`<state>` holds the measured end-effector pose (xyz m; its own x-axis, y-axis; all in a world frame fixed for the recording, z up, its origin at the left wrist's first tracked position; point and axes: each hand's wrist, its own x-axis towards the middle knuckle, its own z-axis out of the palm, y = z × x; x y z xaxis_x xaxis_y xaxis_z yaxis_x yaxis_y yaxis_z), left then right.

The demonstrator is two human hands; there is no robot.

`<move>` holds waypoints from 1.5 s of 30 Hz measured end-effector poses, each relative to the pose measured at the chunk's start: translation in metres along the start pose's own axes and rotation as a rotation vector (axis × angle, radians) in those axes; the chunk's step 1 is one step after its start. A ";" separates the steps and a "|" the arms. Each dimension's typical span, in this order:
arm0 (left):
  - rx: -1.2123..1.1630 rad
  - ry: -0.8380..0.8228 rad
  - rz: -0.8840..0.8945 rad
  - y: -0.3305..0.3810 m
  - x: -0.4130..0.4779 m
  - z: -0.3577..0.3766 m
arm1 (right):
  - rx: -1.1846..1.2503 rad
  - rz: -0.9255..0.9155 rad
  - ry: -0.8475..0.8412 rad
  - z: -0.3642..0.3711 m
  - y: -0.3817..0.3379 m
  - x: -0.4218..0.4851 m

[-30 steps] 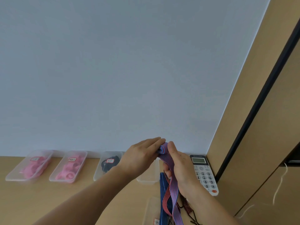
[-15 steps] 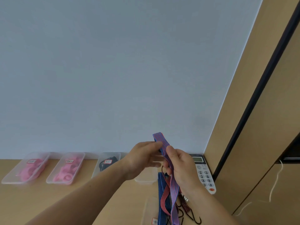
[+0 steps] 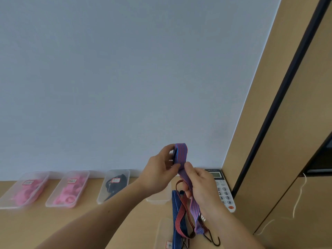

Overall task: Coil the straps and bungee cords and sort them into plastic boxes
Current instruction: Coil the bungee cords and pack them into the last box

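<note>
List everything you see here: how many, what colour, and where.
plastic boxes: five, clear, four along the wall, one at the bottom edge
pink coils: several, pink, in the two leftmost boxes
black straps: count unclear, black, in the third box
striped strap: one, blue and red, partly coiled, held between both hands
bungee cords: at least two, blue and red striped, on the desk
phone: one, white, right of the boxes
left hand: grips the coil
right hand: pinches the strap below it
</note>
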<state>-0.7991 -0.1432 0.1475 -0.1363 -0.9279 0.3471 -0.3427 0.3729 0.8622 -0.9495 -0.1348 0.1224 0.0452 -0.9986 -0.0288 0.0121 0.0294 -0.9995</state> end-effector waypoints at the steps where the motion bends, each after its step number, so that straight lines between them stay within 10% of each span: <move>1: 0.072 0.008 0.066 -0.002 -0.002 0.002 | 0.028 0.008 0.001 0.001 -0.002 -0.001; 12: 0.720 0.115 0.723 -0.025 0.001 -0.001 | 0.160 0.055 -0.042 0.004 -0.015 -0.005; 21: -0.573 -0.195 -0.539 -0.003 0.007 -0.007 | 0.119 -0.077 -0.019 -0.001 -0.021 -0.003; 25: -0.600 -0.345 -0.450 0.005 0.006 -0.002 | 0.074 -0.111 -0.010 0.001 -0.014 -0.006; 35: -0.670 0.012 -0.317 0.010 0.018 0.013 | 0.059 0.002 0.019 -0.015 -0.001 -0.005; 45: 0.191 0.080 0.285 -0.009 0.006 0.011 | 0.169 0.057 -0.035 -0.011 -0.010 0.002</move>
<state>-0.8067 -0.1518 0.1379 -0.1806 -0.7809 0.5980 -0.4706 0.6025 0.6447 -0.9606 -0.1372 0.1322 0.0855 -0.9930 -0.0819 0.1761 0.0960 -0.9797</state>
